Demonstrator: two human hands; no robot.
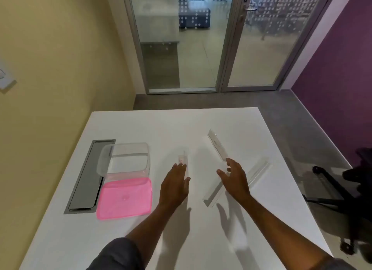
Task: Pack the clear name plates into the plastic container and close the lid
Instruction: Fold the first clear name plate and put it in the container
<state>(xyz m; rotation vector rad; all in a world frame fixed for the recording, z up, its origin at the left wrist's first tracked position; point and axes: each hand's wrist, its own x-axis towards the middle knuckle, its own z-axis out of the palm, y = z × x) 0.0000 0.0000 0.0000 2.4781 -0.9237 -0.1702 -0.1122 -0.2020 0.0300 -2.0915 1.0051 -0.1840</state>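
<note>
On a white table (141, 239) lie three clear name plates. A small one (183, 159) with a red label lies at the middle, and my left hand (174, 184) rests flat with its fingertips touching its near end. A longer plate (217, 145) lies angled further back right. My right hand (234, 178) hovers open with spread fingers near its lower end, above a third long plate (257, 174) lying diagonally beneath it. The clear plastic container (123, 159) stands open at the left, its pink lid (124, 198) flat on the table just in front of it.
A grey metal cable hatch (88, 177) is set into the table left of the container. A black office chair (352, 189) stands off the table's right edge. Glass doors (201, 38) are beyond the far edge.
</note>
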